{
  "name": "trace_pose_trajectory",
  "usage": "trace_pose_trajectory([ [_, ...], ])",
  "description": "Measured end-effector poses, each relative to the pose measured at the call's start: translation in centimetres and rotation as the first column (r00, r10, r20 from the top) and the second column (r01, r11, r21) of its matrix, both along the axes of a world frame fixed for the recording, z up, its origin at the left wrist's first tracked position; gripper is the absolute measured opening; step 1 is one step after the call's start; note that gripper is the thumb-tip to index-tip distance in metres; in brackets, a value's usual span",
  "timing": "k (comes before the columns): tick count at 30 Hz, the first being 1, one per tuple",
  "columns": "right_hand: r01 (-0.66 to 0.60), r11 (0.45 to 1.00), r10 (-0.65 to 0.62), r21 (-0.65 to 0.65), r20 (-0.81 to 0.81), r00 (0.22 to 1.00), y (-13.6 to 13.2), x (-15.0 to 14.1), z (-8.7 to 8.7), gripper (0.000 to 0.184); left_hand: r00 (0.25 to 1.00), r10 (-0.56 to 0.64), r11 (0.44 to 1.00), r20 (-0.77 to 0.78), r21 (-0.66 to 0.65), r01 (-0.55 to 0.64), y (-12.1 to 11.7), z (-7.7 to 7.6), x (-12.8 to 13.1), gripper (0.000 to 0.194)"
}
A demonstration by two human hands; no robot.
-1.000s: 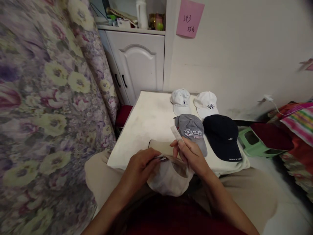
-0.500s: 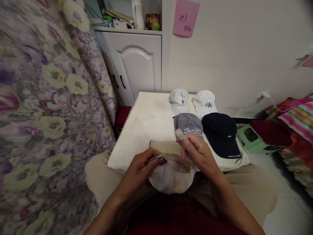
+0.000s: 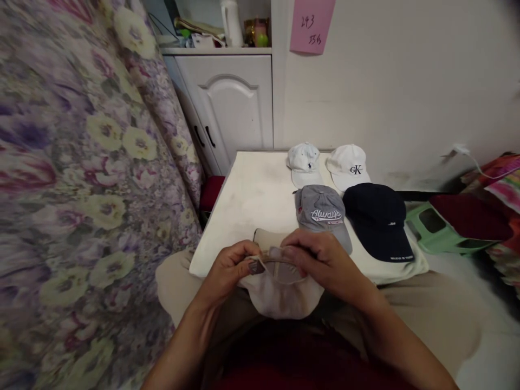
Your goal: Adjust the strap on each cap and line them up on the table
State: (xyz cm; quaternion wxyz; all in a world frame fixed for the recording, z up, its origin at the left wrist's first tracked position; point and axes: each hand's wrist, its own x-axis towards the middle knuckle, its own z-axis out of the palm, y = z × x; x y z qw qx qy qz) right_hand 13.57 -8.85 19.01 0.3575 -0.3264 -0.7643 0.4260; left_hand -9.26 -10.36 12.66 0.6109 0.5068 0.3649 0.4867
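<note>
A beige cap (image 3: 280, 292) lies upside down at the near edge of the white table (image 3: 252, 200), over my lap. My left hand (image 3: 229, 268) pinches the cap's back strap end with its small buckle. My right hand (image 3: 323, 260) pinches the other strap end right next to it, so both hands meet over the cap's back opening. Behind them lie a grey cap (image 3: 323, 211) with white lettering, a navy cap (image 3: 379, 219), and two white caps (image 3: 304, 162) (image 3: 349, 165) at the table's far edge.
A floral curtain (image 3: 81, 179) fills the left side. A white cabinet (image 3: 233, 108) stands behind the table, with a pink note (image 3: 312, 24) on the wall. A green stool (image 3: 441, 233) and colourful fabric (image 3: 499, 184) sit to the right.
My right hand has brought its strap end down and left from above the grey cap to meet my left hand's strap end. The view shifted slightly.
</note>
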Motion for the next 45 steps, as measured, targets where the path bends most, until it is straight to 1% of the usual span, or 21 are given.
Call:
trace_pose_trajectory([
  [6, 0.028, 0.999, -0.028, 0.027, 0.011, 1.000, -0.2, -1.0, -0.1, 0.012, 0.999, 0.030, 0.999, 0.043, -0.025, -0.029, 0.3, 0.0, 0.1, 0.028],
  [11, -0.013, 1.000, 0.013, -0.020, -0.023, 1.000, -0.4, -1.5, -0.4, 0.010, 0.999, 0.020, 0.999, 0.049, -0.026, -0.018, 0.4, -0.1, 0.1, 0.029],
  [16, -0.018, 0.999, 0.016, -0.047, -0.029, 0.999, -0.4, -1.7, -1.0, 0.015, 0.998, 0.025, 0.996, 0.054, -0.088, -0.020, 0.6, 0.0, 0.2, 0.031],
  [19, -0.018, 0.999, 0.017, -0.046, -0.023, 1.000, -0.3, -1.7, -1.1, 0.015, 0.998, 0.036, 0.993, 0.048, -0.116, -0.030, 0.7, 0.1, 0.3, 0.032],
  [26, -0.011, 0.997, 0.011, -0.073, 0.000, 1.000, -0.2, -1.8, -1.4, 0.014, 0.999, 0.032, 0.994, 0.031, -0.110, -0.028, 0.6, -0.1, 0.4, 0.027],
  [31, -0.050, 0.996, 0.050, -0.075, 0.001, 0.999, 0.0, -1.7, -1.7, 0.015, 0.999, 0.036, 0.989, 0.026, -0.146, -0.031, 0.6, -0.2, 0.6, 0.032],
  [35, -0.079, 0.991, 0.079, -0.111, -0.007, 0.997, 0.2, -1.5, -1.8, 0.018, 0.999, 0.028, 0.988, 0.032, -0.153, -0.023, 0.7, -0.2, 0.7, 0.033],
  [40, -0.103, 0.985, 0.102, -0.142, -0.013, 0.995, 0.3, -1.3, -1.6, 0.021, 1.000, 0.020, 0.986, 0.011, -0.167, -0.017, 0.6, -0.1, 0.8, 0.034],
  [45, -0.107, 0.987, 0.108, -0.122, -0.002, 0.994, 0.5, -1.1, -1.4, 0.019, 0.999, 0.034, 0.986, -0.023, -0.162, -0.038, 0.6, 0.1, 1.2, 0.033],
])
